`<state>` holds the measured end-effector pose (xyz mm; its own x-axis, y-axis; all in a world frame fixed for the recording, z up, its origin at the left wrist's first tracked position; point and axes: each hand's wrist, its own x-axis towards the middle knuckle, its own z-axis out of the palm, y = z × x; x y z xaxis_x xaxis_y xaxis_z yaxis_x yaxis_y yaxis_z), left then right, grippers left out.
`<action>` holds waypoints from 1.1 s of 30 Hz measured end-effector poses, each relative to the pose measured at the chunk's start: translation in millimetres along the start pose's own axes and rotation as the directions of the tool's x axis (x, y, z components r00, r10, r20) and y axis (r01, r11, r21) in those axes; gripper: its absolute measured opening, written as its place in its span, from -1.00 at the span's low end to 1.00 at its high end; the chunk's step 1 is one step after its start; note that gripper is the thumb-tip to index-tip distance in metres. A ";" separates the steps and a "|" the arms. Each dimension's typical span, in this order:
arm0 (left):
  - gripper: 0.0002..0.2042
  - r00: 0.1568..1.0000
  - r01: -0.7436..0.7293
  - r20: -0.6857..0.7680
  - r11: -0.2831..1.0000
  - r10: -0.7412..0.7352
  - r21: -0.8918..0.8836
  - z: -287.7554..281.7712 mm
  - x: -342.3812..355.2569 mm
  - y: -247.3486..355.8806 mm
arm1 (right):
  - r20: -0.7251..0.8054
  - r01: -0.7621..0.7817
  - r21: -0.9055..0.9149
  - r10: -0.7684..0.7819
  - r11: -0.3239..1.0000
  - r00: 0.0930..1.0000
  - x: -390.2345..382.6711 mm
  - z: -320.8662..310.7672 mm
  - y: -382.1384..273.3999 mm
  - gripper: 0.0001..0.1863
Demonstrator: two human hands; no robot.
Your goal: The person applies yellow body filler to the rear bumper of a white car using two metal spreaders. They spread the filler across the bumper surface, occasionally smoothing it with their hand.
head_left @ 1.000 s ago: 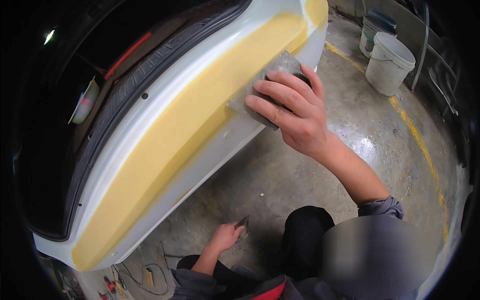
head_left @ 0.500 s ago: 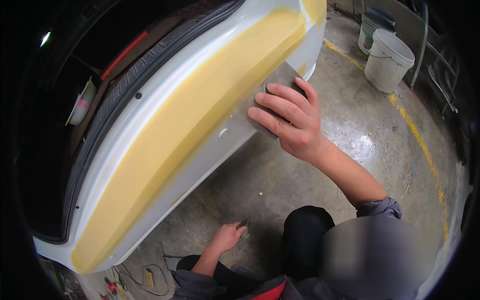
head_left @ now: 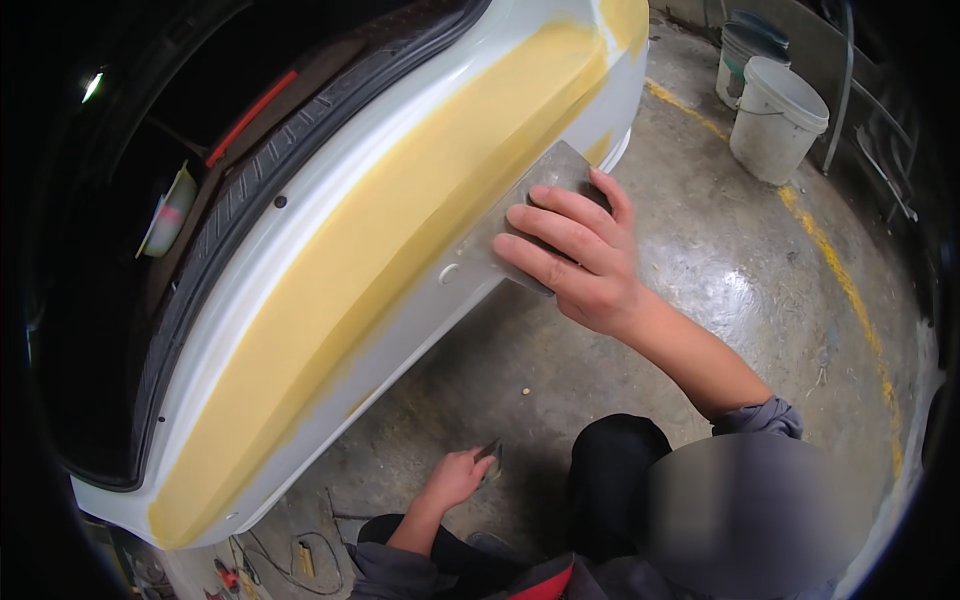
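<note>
A white car bumper (head_left: 405, 305) stretches diagonally before me, with a broad band of yellow filler (head_left: 350, 250) along it. My right hand (head_left: 590, 255) presses a thin, flat grey rectangular sheet (head_left: 556, 170) against the lower face, just below the filler's edge. Its fingers lie spread over the sheet; whether this is sandpaper or a spreader I cannot tell. Low down near my knee, my left hand (head_left: 455, 478) is closed on a small dark, thin-edged piece (head_left: 490, 455), its kind unclear, away from the bumper.
Two whitish buckets (head_left: 778, 125) stand on the concrete floor at the far right, beside a yellow floor line (head_left: 838, 265). Cables and a red-handled tool (head_left: 228, 575) lie at the lower left. Inside the dark open trunk sits a pale bowl-like thing (head_left: 170, 212).
My right hand and the grey sheet have slid slightly down the bumper's face. My left hand stays nearly in place, and the view has shifted a little.
</note>
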<state>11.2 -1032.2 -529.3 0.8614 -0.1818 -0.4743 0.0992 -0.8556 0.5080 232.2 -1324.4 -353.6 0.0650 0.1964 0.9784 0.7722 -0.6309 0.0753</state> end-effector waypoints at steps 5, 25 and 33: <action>-0.62 1.000 0.011 -0.007 1.000 -0.011 -0.004 -1.4 0.3 -0.5 | 0.043 0.014 -0.006 -0.013 1.000 0.999 33.7 -11.2 -0.1 -0.63; -0.65 0.988 -0.084 -0.137 0.995 0.077 -0.046 -6.4 -9.5 17.0 | 0.079 0.024 0.001 -0.024 1.000 0.997 16.2 -14.2 -6.6 -0.64; -0.62 0.998 0.011 -0.059 0.999 -0.013 -0.030 -12.6 -7.2 17.9 | 0.065 0.008 -0.007 -0.008 1.000 0.998 40.5 -8.4 -7.7 -0.59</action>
<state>13.1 -1040.1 -507.8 0.8878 -0.1421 -0.4378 0.1236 -0.8427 0.5241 223.5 -1318.0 -313.0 0.0996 0.2496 0.9632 0.7683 -0.6345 0.0849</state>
